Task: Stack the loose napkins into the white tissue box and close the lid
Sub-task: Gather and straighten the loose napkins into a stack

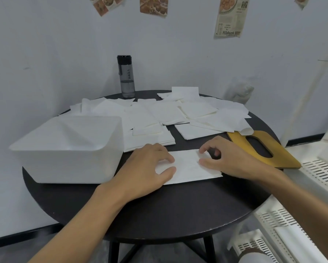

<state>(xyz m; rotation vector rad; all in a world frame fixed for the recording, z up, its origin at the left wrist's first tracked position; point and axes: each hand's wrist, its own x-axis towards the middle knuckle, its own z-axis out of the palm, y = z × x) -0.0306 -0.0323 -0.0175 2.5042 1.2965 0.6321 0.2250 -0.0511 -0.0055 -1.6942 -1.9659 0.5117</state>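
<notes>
Right now the left hand (148,168) lies loosely spread on the near-left part of a flat white paper napkin (186,164), fingers relaxed and pressing it to the round black table (159,209). The right hand (233,158) has its fingers curled, with thumb and forefinger seemingly pinching the napkin's right edge.

The step looks like squaring up this one sheet before it goes in. It would be done well by keeping the left palm down as an anchor while the right hand draws the edge smooth. The sheet should then be lifted by both sides so it stays flat and does not droop.

Just left of the hands stands the white plastic tissue box (68,166), open-topped. Its tan wooden lid with a slot (281,156) lies apart, at the table's right edge. Beyond the hands, the loose white napkins (178,112) overlap across the back of the table, far from stacked. A grey water bottle with a black cap (126,76) stands behind them.
</notes>
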